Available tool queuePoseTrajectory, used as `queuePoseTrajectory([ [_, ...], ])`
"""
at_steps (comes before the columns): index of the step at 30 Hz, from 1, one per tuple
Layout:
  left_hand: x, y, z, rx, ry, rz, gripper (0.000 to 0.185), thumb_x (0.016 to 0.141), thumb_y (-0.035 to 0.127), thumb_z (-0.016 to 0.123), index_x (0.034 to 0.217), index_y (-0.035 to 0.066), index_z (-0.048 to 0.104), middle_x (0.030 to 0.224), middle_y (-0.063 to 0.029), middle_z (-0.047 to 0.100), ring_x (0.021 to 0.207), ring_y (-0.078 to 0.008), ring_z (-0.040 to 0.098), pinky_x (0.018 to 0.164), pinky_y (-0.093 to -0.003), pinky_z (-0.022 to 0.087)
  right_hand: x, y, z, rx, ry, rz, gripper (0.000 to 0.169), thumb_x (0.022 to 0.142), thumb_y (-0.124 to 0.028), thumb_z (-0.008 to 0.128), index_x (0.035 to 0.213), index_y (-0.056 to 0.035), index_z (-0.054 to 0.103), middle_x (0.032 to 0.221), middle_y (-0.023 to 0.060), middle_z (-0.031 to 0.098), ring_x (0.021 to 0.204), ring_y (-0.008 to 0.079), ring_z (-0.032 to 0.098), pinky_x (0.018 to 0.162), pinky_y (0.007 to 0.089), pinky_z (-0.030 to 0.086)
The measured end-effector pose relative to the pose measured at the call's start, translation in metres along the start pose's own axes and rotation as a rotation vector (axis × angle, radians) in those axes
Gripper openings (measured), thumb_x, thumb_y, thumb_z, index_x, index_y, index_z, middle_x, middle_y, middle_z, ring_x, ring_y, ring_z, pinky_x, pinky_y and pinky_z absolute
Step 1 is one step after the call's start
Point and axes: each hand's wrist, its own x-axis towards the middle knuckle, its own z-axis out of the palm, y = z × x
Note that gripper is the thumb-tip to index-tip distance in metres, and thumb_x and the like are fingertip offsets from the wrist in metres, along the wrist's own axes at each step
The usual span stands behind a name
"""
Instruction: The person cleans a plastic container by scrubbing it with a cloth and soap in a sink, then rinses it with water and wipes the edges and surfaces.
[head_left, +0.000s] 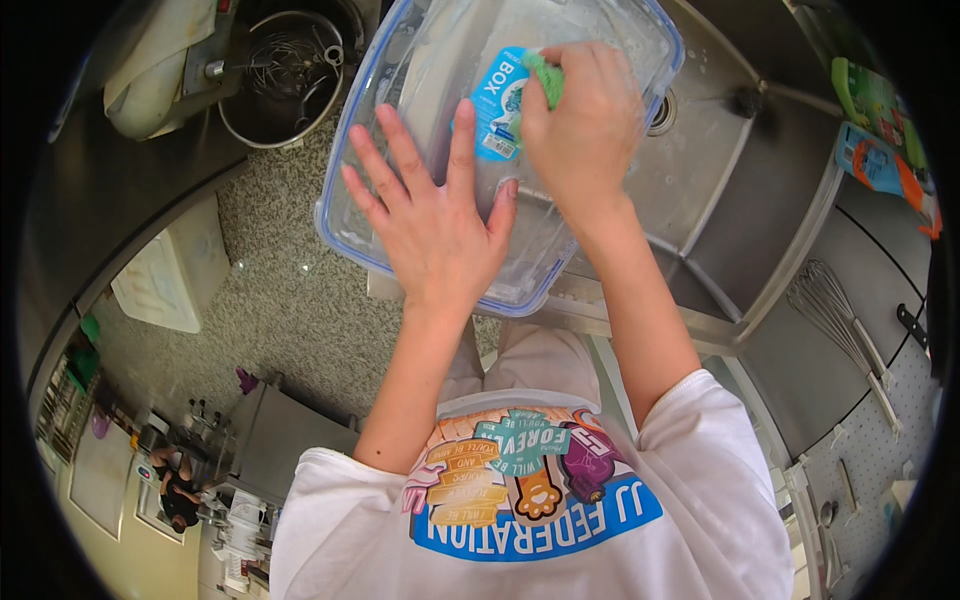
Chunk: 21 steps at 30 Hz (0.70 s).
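Note:
A clear plastic storage box or its lid (465, 206), edged in blue, lies tilted over the near-left part of a stainless steel sink (705, 172); I cannot tell which of the two it is. Its surface looks wet, and a blue label (496, 139) with printing sticks to it. My left hand (442, 217) rests flat on the plastic with the fingers spread. In my right hand (589, 120) is a bunched green cloth or scouring pad (550, 79), pressed against the surface beside the label. My fingers hide part of the pad.
Left of the sink stands a mixer with a metal bowl (281, 82) and wire whisk. A white plastic bin (169, 277) is on the speckled floor. Detergent pouches (874, 161) lie at the right; whisks (832, 307) hang there. A person (180, 491) is in the background.

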Motion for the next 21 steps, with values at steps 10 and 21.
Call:
queuePoseTrajectory([
  [10, 0.0, -0.001, 0.001, -0.002, 0.013, 0.009, 0.08, 0.086, 0.049, 0.061, 0.156, 0.026, 0.03, 0.162, -0.0278, 0.006, 0.147, -0.0526, 0.005, 0.115, -0.066, 0.007, -0.001, 0.015, -0.009, -0.049, -0.032, 0.086, 0.019, 0.075, -0.007, 0.072, 0.092, -0.0045, 0.064, 0.09, 0.0141, 0.064, 0.087, 0.0348, 0.061, 0.075, 0.0425, 0.048],
  [21, -0.001, 0.0, 0.002, -0.001, 0.018, -0.008, 0.081, 0.088, 0.047, 0.058, 0.157, 0.016, 0.028, 0.162, -0.027, 0.008, 0.148, -0.0515, 0.005, 0.116, -0.0652, 0.006, -0.008, 0.012, -0.012, -0.08, -0.004, 0.074, 0.019, 0.073, -0.005, 0.072, 0.09, -0.0053, 0.064, 0.089, 0.0112, 0.064, 0.085, 0.0325, 0.062, 0.074, 0.0434, 0.047],
])
